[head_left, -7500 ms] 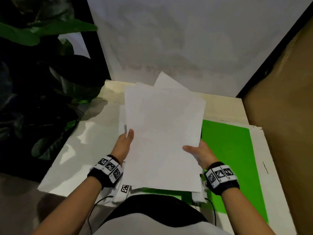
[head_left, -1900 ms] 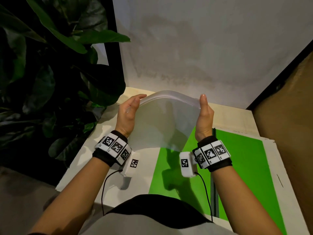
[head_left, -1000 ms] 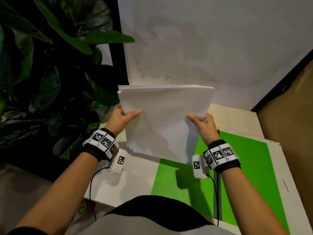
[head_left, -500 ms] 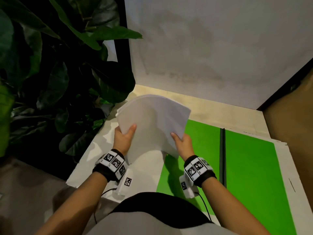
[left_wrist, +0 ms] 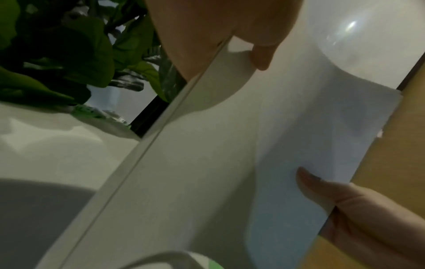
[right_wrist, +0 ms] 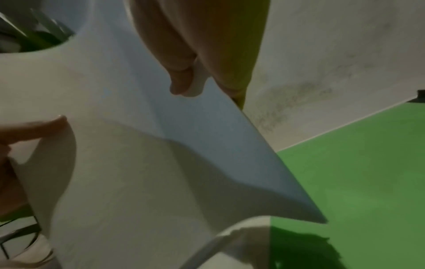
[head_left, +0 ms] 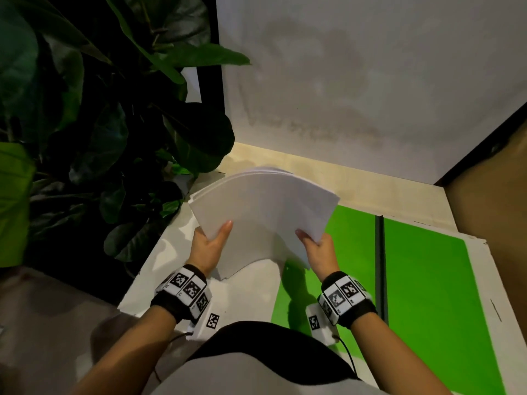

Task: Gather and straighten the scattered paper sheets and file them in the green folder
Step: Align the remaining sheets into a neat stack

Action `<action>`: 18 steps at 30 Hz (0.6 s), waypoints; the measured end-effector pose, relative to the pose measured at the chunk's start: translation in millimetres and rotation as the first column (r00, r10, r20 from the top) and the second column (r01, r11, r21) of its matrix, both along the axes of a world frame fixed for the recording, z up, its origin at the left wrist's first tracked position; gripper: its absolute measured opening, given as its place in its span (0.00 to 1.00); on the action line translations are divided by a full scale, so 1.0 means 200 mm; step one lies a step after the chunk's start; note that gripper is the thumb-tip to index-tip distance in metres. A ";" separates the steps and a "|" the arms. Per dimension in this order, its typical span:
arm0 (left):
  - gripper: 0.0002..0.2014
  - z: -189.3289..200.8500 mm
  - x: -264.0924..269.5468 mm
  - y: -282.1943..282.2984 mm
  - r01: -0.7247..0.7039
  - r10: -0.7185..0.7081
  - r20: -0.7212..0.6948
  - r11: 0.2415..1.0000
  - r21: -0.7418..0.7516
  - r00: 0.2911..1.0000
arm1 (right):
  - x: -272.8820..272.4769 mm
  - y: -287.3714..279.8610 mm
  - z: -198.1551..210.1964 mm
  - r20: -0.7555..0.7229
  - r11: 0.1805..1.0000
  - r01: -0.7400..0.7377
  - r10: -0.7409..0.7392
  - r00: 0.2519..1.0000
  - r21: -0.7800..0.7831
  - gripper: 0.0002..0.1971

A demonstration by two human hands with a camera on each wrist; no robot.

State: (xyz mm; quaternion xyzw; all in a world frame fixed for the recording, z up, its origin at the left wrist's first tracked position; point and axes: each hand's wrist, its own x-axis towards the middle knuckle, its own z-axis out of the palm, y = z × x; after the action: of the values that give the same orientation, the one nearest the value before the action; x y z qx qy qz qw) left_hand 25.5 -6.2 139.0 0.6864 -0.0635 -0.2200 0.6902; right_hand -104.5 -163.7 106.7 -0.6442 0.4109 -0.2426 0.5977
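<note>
A squared-up stack of white paper sheets (head_left: 265,212) bows upward in the air above the table's left half. My left hand (head_left: 212,242) grips its near left edge, thumb on top. At the near right corner my right hand (head_left: 312,246) grips it the same way. The left wrist view shows the stack (left_wrist: 207,163) from its left edge, and the right wrist view shows the stack (right_wrist: 138,163) from its right corner. The green folder (head_left: 422,295) lies open and flat on the table to the right, its dark spine (head_left: 379,266) running away from me. The stack's right corner overhangs the folder's left half.
A white board (head_left: 242,297) covers the table under the folder. A large-leaved plant (head_left: 99,124) crowds the left edge. A white wall (head_left: 356,81) stands behind, and a brown panel (head_left: 490,209) closes the right side.
From upright against the table, the stack has tilted down to nearly flat and dropped lower. Both hands have shifted to its near edge, and in the last half second it moved slightly right.
</note>
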 end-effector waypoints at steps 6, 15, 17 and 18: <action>0.08 0.01 0.01 -0.02 0.048 -0.048 -0.001 0.999 -0.003 0.999 | 0.01 0.02 0.01 0.021 1.000 0.006 -0.007 1.000 0.022 0.15; 0.03 0.01 0.13 -0.05 0.227 -0.228 0.045 0.973 0.034 0.973 | 0.04 -0.19 0.81 -0.421 0.690 -0.506 0.309 0.853 -0.518 0.13; 0.04 0.02 0.12 -0.09 0.295 -0.298 0.059 0.954 0.061 0.953 | 0.10 -0.17 0.86 -0.712 0.480 -0.709 0.220 0.667 -0.516 0.15; 0.01 0.04 0.11 -0.11 0.336 -0.341 0.079 0.939 0.073 0.937 | 0.14 -0.15 0.84 -0.776 0.413 -0.763 0.183 0.604 -0.496 0.17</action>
State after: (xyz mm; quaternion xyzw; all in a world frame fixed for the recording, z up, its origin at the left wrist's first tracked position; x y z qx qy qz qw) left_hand 47.9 -28.0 146.1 0.6942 -0.2057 -0.3059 0.6182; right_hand -75.9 -193.8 275.0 -0.9712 0.2075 0.0191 0.1159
